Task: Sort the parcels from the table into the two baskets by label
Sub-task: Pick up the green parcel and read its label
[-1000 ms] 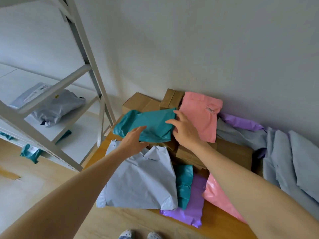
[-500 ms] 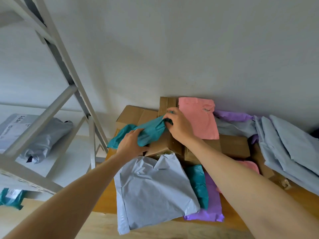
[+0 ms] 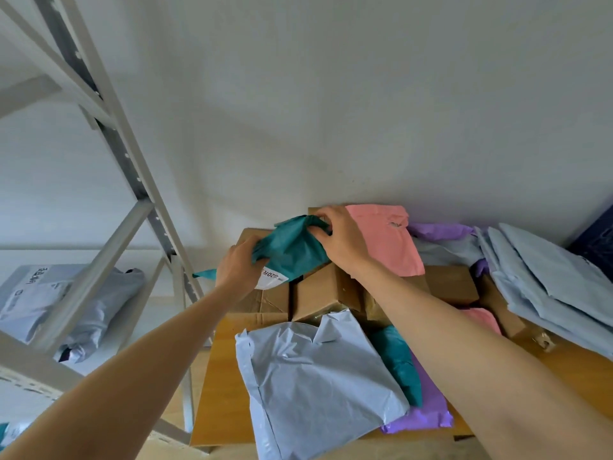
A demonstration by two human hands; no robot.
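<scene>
Head camera, looking down: at left, a grey metal shelving rack [image 3: 109, 134] holds a grey parcel [image 3: 66, 303] on its shelf. Beside it, a wooden table [image 3: 222, 393] carries heaped mailers [image 3: 315, 376] and cardboard boxes [image 3: 318, 293]. Over the boxes is a teal parcel [image 3: 292, 250] with its white label [image 3: 273, 280] underneath. The left hand [image 3: 237, 267] and right hand [image 3: 338, 240] grip its ends, fingers curled round.

The teal parcel [image 3: 292, 250] above the brown cardboard boxes [image 3: 318, 293] is plain teal with a white label [image 3: 270, 280] printed in dark characters, and a plain salmon-pink parcel [image 3: 388, 240] lies on the boxes to its right. In front of the boxes, a pale grey-blue mailer [image 3: 315, 376], a second teal parcel [image 3: 398, 363] and a glossy purple parcel [image 3: 428, 413] cover the honey-brown tabletop [image 3: 222, 393]. Right of the boxes are pale blue-grey mailers [image 3: 547, 287]; left of them, a light grey rack [image 3: 116, 134] holds a silver-grey parcel [image 3: 116, 293] with black print.
</scene>
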